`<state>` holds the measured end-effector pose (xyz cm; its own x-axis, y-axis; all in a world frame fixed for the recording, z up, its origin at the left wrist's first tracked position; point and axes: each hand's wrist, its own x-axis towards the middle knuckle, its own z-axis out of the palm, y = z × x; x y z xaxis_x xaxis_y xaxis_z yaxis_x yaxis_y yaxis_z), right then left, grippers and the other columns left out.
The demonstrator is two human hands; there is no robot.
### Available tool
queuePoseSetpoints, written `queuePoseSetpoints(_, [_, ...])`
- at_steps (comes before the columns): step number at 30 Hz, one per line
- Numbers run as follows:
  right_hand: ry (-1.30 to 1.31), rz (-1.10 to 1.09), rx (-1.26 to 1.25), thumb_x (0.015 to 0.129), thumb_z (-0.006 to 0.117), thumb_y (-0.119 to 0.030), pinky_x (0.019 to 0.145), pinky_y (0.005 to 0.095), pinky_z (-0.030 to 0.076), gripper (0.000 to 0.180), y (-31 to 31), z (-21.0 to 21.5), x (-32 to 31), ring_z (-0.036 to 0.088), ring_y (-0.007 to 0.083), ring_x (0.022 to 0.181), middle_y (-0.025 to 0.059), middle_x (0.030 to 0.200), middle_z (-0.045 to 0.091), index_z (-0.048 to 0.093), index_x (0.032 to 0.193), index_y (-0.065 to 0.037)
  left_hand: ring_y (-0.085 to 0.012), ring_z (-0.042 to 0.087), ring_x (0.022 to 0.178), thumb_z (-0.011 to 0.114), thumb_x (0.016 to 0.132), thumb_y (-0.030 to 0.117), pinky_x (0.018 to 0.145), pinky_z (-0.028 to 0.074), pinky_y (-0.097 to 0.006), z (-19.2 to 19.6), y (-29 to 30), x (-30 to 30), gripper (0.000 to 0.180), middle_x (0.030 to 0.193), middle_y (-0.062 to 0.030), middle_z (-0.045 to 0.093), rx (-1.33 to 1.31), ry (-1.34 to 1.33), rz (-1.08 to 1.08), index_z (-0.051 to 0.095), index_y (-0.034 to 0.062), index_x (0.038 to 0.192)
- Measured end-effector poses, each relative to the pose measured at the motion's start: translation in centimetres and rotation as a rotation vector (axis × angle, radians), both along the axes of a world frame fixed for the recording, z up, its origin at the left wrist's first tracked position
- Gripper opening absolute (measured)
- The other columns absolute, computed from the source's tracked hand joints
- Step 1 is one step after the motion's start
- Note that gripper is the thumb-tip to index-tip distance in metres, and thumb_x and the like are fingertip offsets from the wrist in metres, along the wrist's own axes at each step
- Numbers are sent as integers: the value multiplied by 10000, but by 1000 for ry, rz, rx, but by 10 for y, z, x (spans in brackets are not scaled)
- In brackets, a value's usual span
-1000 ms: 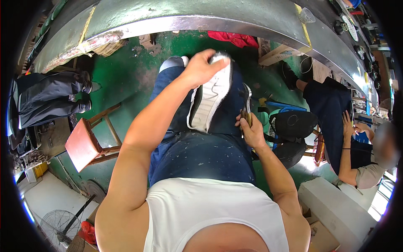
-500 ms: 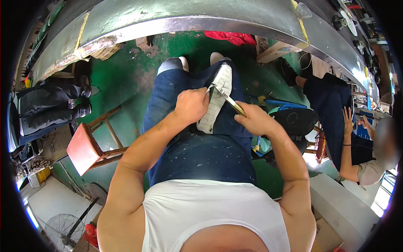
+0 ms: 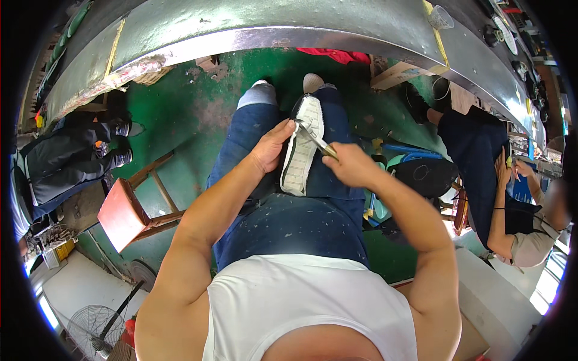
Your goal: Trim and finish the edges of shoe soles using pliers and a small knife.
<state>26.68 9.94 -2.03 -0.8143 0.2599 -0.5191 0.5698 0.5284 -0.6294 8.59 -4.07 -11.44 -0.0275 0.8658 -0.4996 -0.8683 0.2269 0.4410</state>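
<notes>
The person sat with both thighs in dark blue jeans stretching toward twelve o'clock, and a shoe lay sole-up along the right thigh, near the middle of the view. Its white ribbed sole faced the camera, with a black upper showing at the toe end, which pointed to twelve o'clock.

The left hand sat at nine o'clock of the shoe, its fingers curled around the shoe's left edge and the thumb pressed against the sole's rim, so the hand was closed on the shoe and steadied it against the leg.

The right hand sat at three o'clock of the shoe, fingers wrapped tightly round the handle of a thin metal tool. The tool's shaft ran toward ten o'clock from the fist, and its tip touched the sole near the toe end; the exact shape of the tip was too small to tell.

At twelve o'clock a long curved metal desk spanned the view, above a green floor. At nine o'clock stood a small wooden stool with a red seat, and beyond it another person in dark clothes sat. At three o'clock a second seated person leaned on a raised hand. A floor fan lay at seven o'clock.
</notes>
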Motion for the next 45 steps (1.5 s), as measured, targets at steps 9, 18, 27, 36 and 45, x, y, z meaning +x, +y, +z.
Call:
queuePoseSetpoints(9, [-32, -559, -525, 975, 604, -269, 551, 330, 496, 264, -17, -26, 21, 597, 186, 536, 102, 776, 641, 615, 986, -5, -182, 627, 1116, 729, 928, 286, 976, 512, -366, 16, 29, 5, 615, 1233, -67, 652, -155, 265, -26, 476, 45, 1434])
queuePoseSetpoints(18, [112, -904, -1211, 1014, 588, -235, 436, 183, 363, 261, -36, -46, 47, 567, 102, 675, 53, 864, 612, 591, 1117, 4, -187, 657, 1024, 731, 913, 274, 909, 530, -353, 20, 34, 21, 552, 1155, -90, 682, -178, 346, -4, 544, 19, 1366])
queuePoseSetpoints(27, [-104, -616, -1018, 990, 606, -217, 562, 266, 589, 330, 30, -19, 72, 704, 189, 850, 99, 1006, 673, 572, 1206, 29, -277, 651, 1064, 674, 874, 363, 908, 516, -380, 17, 48, 24, 701, 1196, -231, 645, -406, 767, -137, 471, -83, 1375])
queuePoseSetpoints(36, [-2, -88, 74, 1042, 463, -344, 604, 341, 492, 385, 44, 0, -1, 629, 199, 642, 89, 738, 634, 588, 950, 8, -207, 657, 1014, 711, 885, 249, 872, 531, -333, 29, 52, 17, 597, 1155, -157, 655, -413, 780, -242, 482, -51, 1347])
queuePoseSetpoints(45, [46, -193, -52, 1005, 528, -304, 619, 340, 486, 355, 43, 8, 25, 615, 182, 626, 79, 679, 628, 605, 852, 7, -236, 631, 1106, 766, 847, 202, 964, 499, -351, 23, 44, 7, 655, 1254, -158, 624, -411, 640, -243, 462, -47, 1371])
